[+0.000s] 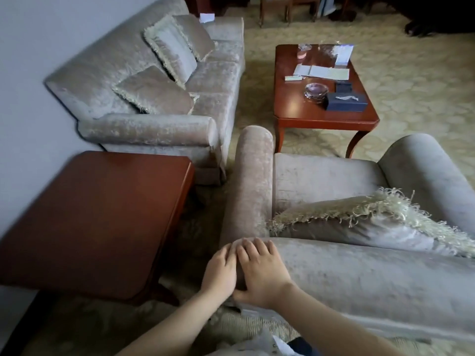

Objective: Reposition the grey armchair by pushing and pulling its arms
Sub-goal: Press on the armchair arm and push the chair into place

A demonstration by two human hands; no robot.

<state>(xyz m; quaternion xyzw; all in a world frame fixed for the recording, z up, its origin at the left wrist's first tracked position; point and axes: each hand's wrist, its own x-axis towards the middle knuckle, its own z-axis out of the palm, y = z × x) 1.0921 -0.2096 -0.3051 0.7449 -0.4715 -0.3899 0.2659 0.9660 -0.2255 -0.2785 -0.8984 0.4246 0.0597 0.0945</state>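
Observation:
The grey armchair (321, 176) stands right in front of me, seen from behind its back. Its left arm (253, 176) is a long padded roll running away from me; its right arm (431, 173) shows at the far right. A fringed cushion (359, 219) lies on the seat. Both my hands sit together at the back left corner of the chair. My left hand (219, 271) presses flat against the corner's outer side. My right hand (262, 271) lies on top of the backrest, fingers spread, with its thumb tucked under the back edge.
A dark wooden side table (97, 222) stands close to the armchair's left. A grey sofa (159, 104) with cushions lines the wall beyond it. A wooden coffee table (295, 106) with papers, an ashtray and a tissue box stands just past the armchair. Patterned carpet covers the floor.

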